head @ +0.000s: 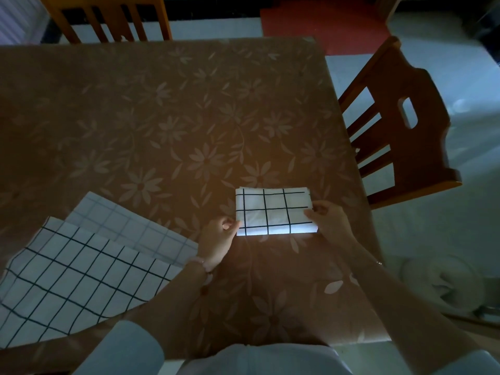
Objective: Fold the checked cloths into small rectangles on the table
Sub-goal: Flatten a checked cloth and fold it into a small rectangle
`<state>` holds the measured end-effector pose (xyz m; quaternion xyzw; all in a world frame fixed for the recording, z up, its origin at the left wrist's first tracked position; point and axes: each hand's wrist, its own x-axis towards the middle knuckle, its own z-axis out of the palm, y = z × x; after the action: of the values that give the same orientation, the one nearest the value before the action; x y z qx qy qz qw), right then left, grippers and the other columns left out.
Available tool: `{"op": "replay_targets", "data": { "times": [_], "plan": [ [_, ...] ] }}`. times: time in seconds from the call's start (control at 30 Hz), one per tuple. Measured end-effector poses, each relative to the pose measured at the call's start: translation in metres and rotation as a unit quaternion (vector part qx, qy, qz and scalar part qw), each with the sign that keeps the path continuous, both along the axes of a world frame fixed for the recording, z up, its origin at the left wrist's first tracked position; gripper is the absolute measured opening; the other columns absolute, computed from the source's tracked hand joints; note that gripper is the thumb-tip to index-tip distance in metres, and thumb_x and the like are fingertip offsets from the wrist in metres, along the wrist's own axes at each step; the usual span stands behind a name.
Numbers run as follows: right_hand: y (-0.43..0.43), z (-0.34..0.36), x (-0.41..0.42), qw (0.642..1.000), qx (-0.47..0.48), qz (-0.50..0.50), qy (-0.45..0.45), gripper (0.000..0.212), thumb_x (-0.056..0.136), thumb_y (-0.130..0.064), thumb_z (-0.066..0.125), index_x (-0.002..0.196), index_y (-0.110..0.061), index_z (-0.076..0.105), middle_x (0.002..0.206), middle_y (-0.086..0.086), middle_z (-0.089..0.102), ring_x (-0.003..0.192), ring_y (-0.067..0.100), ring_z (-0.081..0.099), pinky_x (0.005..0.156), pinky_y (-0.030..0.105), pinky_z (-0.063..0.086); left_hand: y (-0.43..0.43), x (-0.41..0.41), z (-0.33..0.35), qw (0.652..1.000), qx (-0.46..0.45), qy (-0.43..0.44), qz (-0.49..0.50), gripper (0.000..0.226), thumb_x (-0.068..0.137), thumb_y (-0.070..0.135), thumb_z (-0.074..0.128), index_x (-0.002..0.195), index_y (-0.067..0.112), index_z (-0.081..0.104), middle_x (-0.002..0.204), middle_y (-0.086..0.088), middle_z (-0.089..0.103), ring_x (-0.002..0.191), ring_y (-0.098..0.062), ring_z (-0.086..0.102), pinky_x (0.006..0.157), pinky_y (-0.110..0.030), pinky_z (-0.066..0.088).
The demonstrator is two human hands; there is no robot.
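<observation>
We are finishing the folded cloth (273,212), left hand (219,239) and right hand (328,220) pinching its ends on the surface (162,117); next, probably, we are reaching for a flat cloth (81,280).

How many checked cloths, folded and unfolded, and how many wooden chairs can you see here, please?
Folded checked cloth: 1
Unfolded checked cloths: 2
Wooden chairs: 2
Total: 5

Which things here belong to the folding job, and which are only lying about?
Job: folded cloth, pinched by left hand and right hand; dark-checked cloth; pale-checked cloth; table.
Lying about: far chair; right chair.
</observation>
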<state>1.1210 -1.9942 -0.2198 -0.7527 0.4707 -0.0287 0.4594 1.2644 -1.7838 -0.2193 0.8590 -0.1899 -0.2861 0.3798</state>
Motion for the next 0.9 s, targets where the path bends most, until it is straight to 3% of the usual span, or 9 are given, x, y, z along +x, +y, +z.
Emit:
{"op": "replay_targets", "data": {
  "times": [0.2,0.37,0.5,0.73,0.9],
  "plan": [
    [0.004,-0.004,0.001,0.998,-0.03,-0.021,0.055,0.019,0.086,-0.028,0.064,0.103,-0.021,0.061,0.084,-0.006,0.065,0.075,0.014,0.062,0.067,0.028,0.046,-0.01,0.001,0.0,0.999,0.038,-0.035,0.011,0.025,0.091,0.021,0.055,0.066,0.015,0.056,0.056,0.009,0.05,0.054,-0.005,0.047,0.05,-0.02,0.031],
    [0.008,0.0,0.001,0.996,-0.055,-0.033,0.067,0.023,0.086,-0.03,0.064,0.105,-0.019,0.057,0.08,-0.008,0.06,0.081,0.015,0.058,0.07,0.028,0.042,-0.014,0.002,-0.003,0.992,0.105,-0.068,0.014,0.028,0.09,0.032,0.056,0.079,0.008,0.065,0.067,-0.004,0.063,0.064,-0.021,0.06,0.054,-0.027,0.04],
    [0.011,0.0,0.0,0.993,-0.082,-0.036,0.072,0.024,0.086,-0.034,0.065,0.104,-0.02,0.057,0.078,-0.01,0.059,0.08,0.016,0.059,0.068,0.028,0.042,-0.014,0.0,-0.005,0.986,0.136,-0.094,0.001,0.026,0.091,0.034,0.055,0.082,0.012,0.065,0.067,-0.001,0.064,0.062,-0.018,0.06,0.05,-0.025,0.038],
    [0.014,0.0,0.001,0.987,-0.123,-0.034,0.095,0.023,0.085,-0.038,0.065,0.099,-0.022,0.057,0.082,-0.007,0.06,0.081,0.018,0.059,0.07,0.031,0.044,-0.014,0.001,-0.009,0.982,0.13,-0.134,-0.011,0.022,0.09,0.034,0.057,0.073,0.019,0.057,0.065,0.005,0.057,0.064,-0.015,0.059,0.058,-0.028,0.045],
    [0.015,0.0,-0.001,0.985,-0.147,-0.028,0.081,0.021,0.084,-0.034,0.067,0.097,-0.021,0.058,0.092,-0.004,0.059,0.083,0.017,0.057,0.067,0.029,0.041,-0.013,0.004,-0.016,0.985,0.103,-0.14,-0.009,0.024,0.087,0.033,0.062,0.075,0.012,0.061,0.065,0.002,0.058,0.063,-0.016,0.058,0.059,-0.028,0.045]
  ]
}}
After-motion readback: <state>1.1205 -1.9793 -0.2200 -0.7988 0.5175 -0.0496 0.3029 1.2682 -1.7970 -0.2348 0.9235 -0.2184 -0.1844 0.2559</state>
